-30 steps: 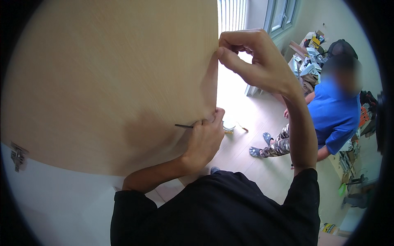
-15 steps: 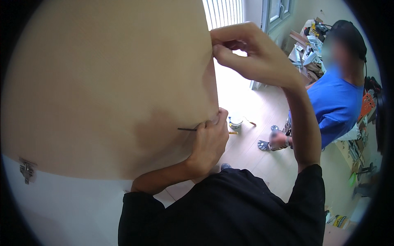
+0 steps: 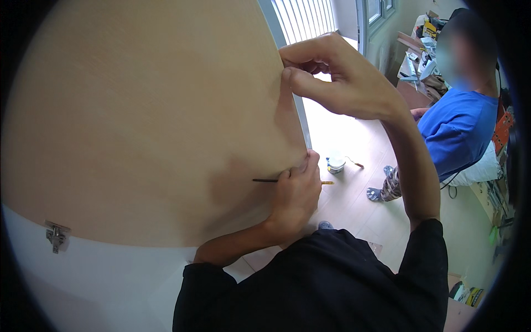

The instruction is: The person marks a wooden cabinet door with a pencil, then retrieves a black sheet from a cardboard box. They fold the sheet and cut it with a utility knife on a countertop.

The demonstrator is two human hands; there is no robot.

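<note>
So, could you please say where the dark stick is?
In the head view, the dark stick is just below centre, in the left hand, near the wooden panel's right edge.

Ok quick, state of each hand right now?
Left hand: closed, holding a thin stick.
Right hand: curled at the edge of the panel; any hold can't be told.

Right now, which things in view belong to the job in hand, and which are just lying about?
In use: wood-toned panel, right hand and left hand at its edge; thin stick, left hand.

Apparently lying about: tub on floor; heaped clutter, upper right.
</note>
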